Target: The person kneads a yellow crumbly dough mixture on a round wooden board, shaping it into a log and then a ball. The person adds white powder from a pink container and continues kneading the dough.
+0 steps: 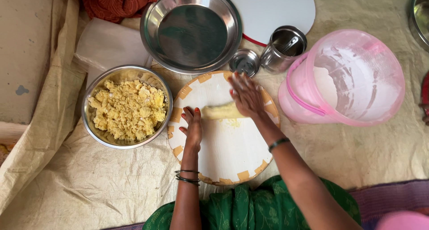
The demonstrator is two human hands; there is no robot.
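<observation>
On round board (223, 154), dough roll (219, 112) lengthwise left-right.

At nine o'clock the steel bowl (126, 106) is shiny metal, its yellow crumbly dough (128, 109) coarse and matt; at twelve the wide steel dish (191, 29) gleams smooth, as do the small steel lid (244, 62) and steel canister (283, 49) beside it; the round board (223, 145) in the middle looks matt, pale and smooth, with tan patches at its rim; at three the pink bucket (344, 78) is translucent plastic, dusted white inside; the ground cloth (89, 185) beneath is rough, creased woven fabric.
</observation>
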